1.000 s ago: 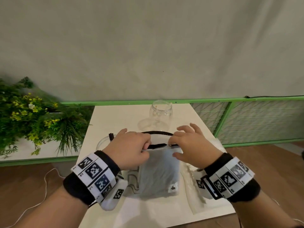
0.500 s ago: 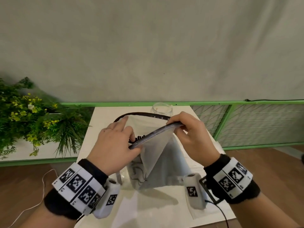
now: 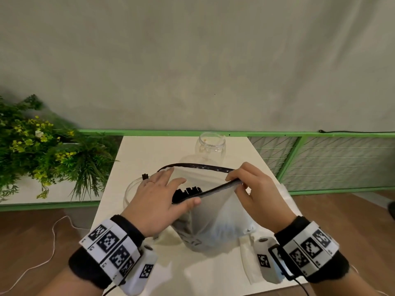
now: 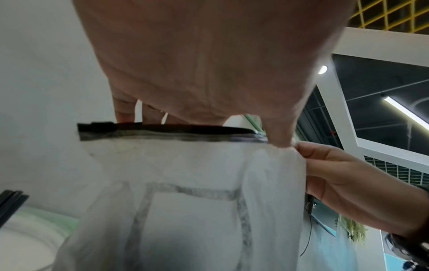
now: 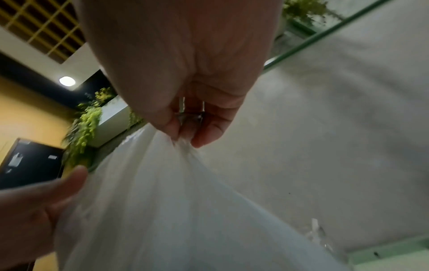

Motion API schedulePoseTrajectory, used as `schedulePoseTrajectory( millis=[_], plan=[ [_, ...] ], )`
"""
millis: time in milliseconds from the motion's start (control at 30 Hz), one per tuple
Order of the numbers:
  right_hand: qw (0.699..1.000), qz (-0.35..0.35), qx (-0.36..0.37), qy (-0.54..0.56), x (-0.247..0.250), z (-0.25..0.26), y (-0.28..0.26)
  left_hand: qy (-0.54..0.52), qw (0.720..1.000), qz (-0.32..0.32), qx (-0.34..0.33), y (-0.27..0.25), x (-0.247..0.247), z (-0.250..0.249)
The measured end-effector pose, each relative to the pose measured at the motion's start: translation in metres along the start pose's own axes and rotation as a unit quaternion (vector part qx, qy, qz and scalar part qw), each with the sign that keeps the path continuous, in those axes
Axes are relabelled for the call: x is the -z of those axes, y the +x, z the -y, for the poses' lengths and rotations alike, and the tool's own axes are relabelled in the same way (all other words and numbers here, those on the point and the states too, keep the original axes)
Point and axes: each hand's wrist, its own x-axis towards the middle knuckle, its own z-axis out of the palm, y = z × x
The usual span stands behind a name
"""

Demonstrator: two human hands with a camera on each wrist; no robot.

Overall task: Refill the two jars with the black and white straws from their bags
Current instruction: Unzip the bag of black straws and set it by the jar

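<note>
A frosted zip bag with a black zipper rim stands on the white table, its mouth pulled open. Black straws' ends show inside the mouth. My left hand has its fingers inside the mouth and its thumb outside on the near rim, pinching it. My right hand pinches the rim's right end, as the right wrist view confirms. An empty clear jar stands behind the bag. A second jar sits left of it, half hidden by my left hand, with black straw tips sticking out.
A second, whitish bag lies on the table under my right wrist. A green railing runs behind the table and plants stand to the left. A white cable trails on the wooden floor.
The bag was raised from lying flat and its zipper mouth pulled open. My left fingers have slid inside the mouth, and the black straw ends now show.
</note>
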Motion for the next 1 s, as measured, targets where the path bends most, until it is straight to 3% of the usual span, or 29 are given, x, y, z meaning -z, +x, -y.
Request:
schedulePoseTrajectory(
  millis=[167, 267, 433, 567, 767, 867, 1000],
  plan=[
    [0.996, 0.089, -0.008, -0.006, 0.019, 0.008, -0.007, -0.012, 1.000, -0.018, -0.012, 0.007, -0.007, -0.001],
    [0.988, 0.106, 0.012, -0.109, 0.020, 0.007, -0.009, 0.019, 0.999, -0.015, -0.035, 0.012, -0.013, -0.004],
    [0.958, 0.198, 0.070, -0.197, 0.020, 0.010, -0.014, 0.051, 0.997, 0.007, -0.054, 0.021, -0.018, -0.008],
    [0.912, 0.297, 0.128, -0.251, 0.016, 0.014, -0.024, 0.083, 0.996, -0.036, -0.029, 0.029, -0.018, -0.009],
    [0.868, 0.359, 0.059, -0.339, -0.007, -0.009, -0.035, 0.160, 0.986, -0.036, 0.010, 0.036, -0.021, -0.022],
    [0.885, 0.340, -0.006, -0.316, -0.016, -0.016, -0.035, 0.183, 0.983, -0.022, 0.016, 0.039, -0.024, -0.022],
    [0.892, 0.383, -0.047, -0.234, -0.024, -0.023, -0.039, 0.188, 0.982, -0.016, -0.019, 0.042, -0.029, -0.021]
  ],
)
